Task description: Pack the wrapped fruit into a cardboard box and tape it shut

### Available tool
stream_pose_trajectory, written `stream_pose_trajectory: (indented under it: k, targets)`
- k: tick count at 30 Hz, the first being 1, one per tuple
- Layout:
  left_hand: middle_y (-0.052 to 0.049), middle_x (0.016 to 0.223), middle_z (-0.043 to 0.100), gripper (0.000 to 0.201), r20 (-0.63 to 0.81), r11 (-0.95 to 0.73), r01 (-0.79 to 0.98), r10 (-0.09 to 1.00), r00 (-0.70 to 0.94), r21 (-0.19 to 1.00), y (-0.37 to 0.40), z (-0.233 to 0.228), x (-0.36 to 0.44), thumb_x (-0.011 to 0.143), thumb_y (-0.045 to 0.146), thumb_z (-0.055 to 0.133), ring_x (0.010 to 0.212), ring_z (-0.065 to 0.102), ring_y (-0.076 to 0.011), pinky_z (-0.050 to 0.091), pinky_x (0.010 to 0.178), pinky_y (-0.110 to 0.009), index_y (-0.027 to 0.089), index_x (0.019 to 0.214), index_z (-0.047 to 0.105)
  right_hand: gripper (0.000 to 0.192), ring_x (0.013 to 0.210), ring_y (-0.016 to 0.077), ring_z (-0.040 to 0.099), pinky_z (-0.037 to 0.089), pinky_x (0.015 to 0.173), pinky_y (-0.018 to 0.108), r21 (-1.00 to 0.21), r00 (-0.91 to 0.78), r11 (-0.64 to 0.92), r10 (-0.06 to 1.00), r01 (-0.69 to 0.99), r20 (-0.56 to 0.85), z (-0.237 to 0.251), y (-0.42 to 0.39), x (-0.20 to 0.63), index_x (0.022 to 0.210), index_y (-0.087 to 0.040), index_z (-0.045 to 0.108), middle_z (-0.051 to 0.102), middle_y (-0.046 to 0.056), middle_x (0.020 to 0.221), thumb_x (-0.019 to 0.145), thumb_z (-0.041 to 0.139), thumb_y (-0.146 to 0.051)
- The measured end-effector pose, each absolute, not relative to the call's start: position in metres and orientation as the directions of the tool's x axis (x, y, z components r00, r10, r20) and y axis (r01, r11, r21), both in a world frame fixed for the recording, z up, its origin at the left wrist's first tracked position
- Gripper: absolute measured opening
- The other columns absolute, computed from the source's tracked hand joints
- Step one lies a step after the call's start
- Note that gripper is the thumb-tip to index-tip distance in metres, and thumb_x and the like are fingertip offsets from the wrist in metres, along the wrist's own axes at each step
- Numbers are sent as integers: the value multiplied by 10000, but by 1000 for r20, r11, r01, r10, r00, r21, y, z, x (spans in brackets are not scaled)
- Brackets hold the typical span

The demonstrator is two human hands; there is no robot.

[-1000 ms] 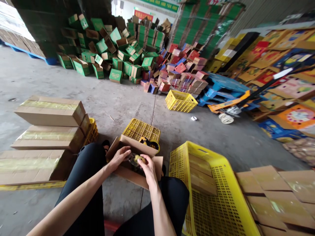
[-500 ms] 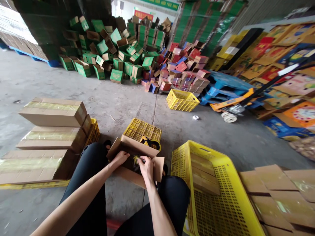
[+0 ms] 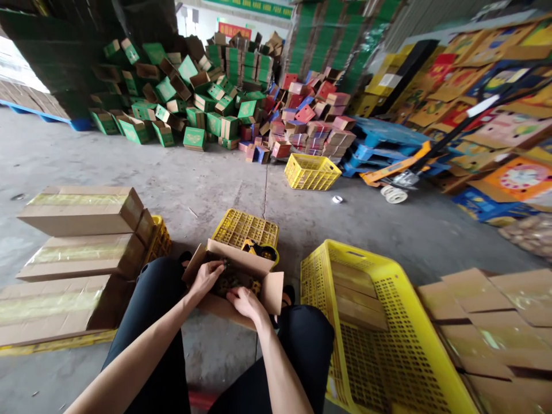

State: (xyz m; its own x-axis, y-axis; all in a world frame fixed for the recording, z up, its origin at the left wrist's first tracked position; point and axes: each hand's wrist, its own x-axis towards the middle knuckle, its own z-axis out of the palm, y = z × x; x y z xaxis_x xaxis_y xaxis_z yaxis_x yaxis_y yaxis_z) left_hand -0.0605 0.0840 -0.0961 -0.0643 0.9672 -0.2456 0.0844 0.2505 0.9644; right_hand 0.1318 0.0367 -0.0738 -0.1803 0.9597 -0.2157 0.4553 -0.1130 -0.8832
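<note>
An open cardboard box [image 3: 272, 292] with its flaps up is between my knees, at the front of an upturned yellow crate. Small brownish-yellow pieces [image 3: 235, 282] lie inside it, too small and dark to name. My left hand [image 3: 209, 277] is over the box's left part, thumb and fingers pinched at a small dark thing I cannot make out. Inside the right part, my right hand [image 3: 245, 301] has its fingers curled down at the pieces. What it grips, if anything, is hidden. A yellow-and-black tape dispenser [image 3: 261, 249] rests on the upturned yellow crate [image 3: 245, 227] behind the box.
Taped cartons [image 3: 77, 210] are stacked at my left. To the right stands a large yellow crate [image 3: 401, 287] with cartons in it, beside more cartons [image 3: 504, 328]. Farther off are a small yellow crate [image 3: 313, 172], a pallet jack [image 3: 401, 172] and heaped green boxes [image 3: 194, 138].
The view has shifted slightly. My left hand has gone from the box's inner side to a pinch over the contents. My right hand has lowered toward the pieces and shifted slightly left.
</note>
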Motion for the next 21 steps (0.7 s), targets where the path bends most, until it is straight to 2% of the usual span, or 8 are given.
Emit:
stream_pose_trajectory:
  k: [3,5,8,10,13,16,19,21]
  targets:
    - [-149,1160,822,439,-290,279,-132,955,-67,951,81,-84,-61,765,504,843,1239,685,-372,487,1087,-446,168,1047,836,150,692,260,741,532,709,342,-894,-166,-138,959,426,-228,-71,39,133,608,-293,765,775,33,649,750,790,-252]
    - [-156,1169,819,495,-358,331,-292,933,-45,897,80,-78,-61,732,537,859,1235,694,-358,508,1057,-436,164,1056,834,101,862,299,780,572,837,391,-905,-112,-144,972,399,-205,-66,42,135,727,-284,815,828,67,811,807,770,-327]
    - [-161,1254,792,487,-422,395,-463,905,47,794,80,-73,-63,732,522,854,1252,690,-344,531,1022,-422,168,1064,816,351,1181,315,746,598,969,436,-955,-54,-189,977,228,-206,-56,45,140,1154,-273,825,811,96,1237,899,723,-490]
    - [-152,1310,768,444,-429,419,-532,896,112,736,80,-71,-64,776,507,826,1262,682,-340,545,1005,-419,177,1071,798,517,1237,312,728,628,952,460,-968,-92,-252,963,22,-253,-49,43,141,1346,-288,745,748,99,1390,906,728,-558]
    - [-139,1240,778,392,-426,436,-566,890,159,700,80,-70,-64,848,519,781,1189,705,-319,569,956,-401,187,1055,764,548,1170,316,753,642,931,482,-946,-109,-280,958,-165,-265,-43,40,139,1316,-276,761,768,109,1344,838,816,-539]
    - [-96,1088,780,445,-424,433,-542,893,151,720,79,-66,-62,860,547,796,1024,737,-265,589,861,-365,214,1143,716,491,1102,302,768,628,960,458,-955,-39,-239,971,-176,-236,-42,41,139,1185,-244,816,811,100,1219,775,870,-507]
    - [-65,1109,766,644,-402,425,-503,902,160,753,77,-62,-59,820,545,866,887,736,-208,586,770,-321,271,1360,645,503,1047,297,775,611,984,455,-968,-4,-210,977,-140,-212,-43,43,142,1143,-239,835,830,83,1137,737,890,-529]
    - [-82,1127,766,713,-376,434,-467,901,216,771,75,-60,-58,772,521,922,878,734,-207,583,759,-310,251,1381,668,491,1039,307,774,601,997,465,-974,20,-197,980,-112,-200,-43,45,145,1100,-237,848,838,81,1099,726,890,-553]
